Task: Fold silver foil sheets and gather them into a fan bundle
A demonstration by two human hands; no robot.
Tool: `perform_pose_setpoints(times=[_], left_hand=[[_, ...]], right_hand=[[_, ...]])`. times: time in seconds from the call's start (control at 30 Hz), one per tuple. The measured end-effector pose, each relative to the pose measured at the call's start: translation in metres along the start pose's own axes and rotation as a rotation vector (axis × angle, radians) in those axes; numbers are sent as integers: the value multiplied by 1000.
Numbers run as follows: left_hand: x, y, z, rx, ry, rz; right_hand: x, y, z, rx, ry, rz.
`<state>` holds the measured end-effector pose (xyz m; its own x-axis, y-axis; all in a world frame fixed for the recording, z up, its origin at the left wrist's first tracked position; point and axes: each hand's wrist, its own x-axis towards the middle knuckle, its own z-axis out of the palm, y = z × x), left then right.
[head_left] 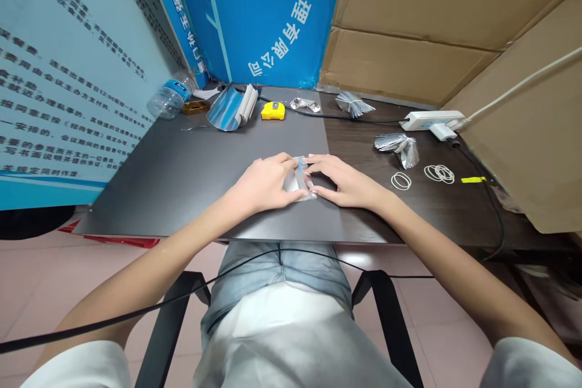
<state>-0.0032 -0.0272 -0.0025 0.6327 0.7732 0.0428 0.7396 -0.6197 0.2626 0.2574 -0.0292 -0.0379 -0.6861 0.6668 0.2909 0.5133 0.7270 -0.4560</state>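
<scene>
Between my hands, near the table's front edge, lies a small piece of silver foil sheet point(300, 177), partly folded or curled. My left hand point(267, 183) grips its left side, thumb at the near edge and fingers at the far edge. On the right side, the fingertips and thumb of my right hand point(340, 180) press on the same piece. My fingers cover parts of its edges, so its full outline is hidden. To the right lie a fanned bundle of foil strips point(400, 147) and a loose white rubber band pair point(401, 180).
A yellow tape measure point(273, 111), rolled silver foil point(233, 108), a crumpled foil piece point(305, 105) and another strip bundle point(354, 104) stand behind. A plastic bottle point(170, 97) is far left. A power strip point(431, 120), cables and more rubber bands point(439, 174) lie right.
</scene>
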Motion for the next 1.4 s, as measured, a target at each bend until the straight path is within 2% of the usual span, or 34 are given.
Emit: perform_pose_setpoints(times=[0.1,0.27,0.4,0.57,0.77,1.0,1.4], left_hand=[[0,1,2,22,11,-4],[1,3,3,22,13,-14],[1,4,3,24,17,-19],[1,4,4,23,24,-32],[3,7,0,-4,6,-43],[6,5,-4,-47,-3,-52],[4,6,0,-78,14,-59]], right_hand=[[-8,-6,-3,-23,78,-41],[-31,-32,-2,-190,104,61],[-43,-56,10,-403,113,-57],[-40,-77,24,-486,123,-55],[-34,-92,34,-542,100,40],[-32,-99,44,-484,42,161],[-32,-96,42,-339,27,184]])
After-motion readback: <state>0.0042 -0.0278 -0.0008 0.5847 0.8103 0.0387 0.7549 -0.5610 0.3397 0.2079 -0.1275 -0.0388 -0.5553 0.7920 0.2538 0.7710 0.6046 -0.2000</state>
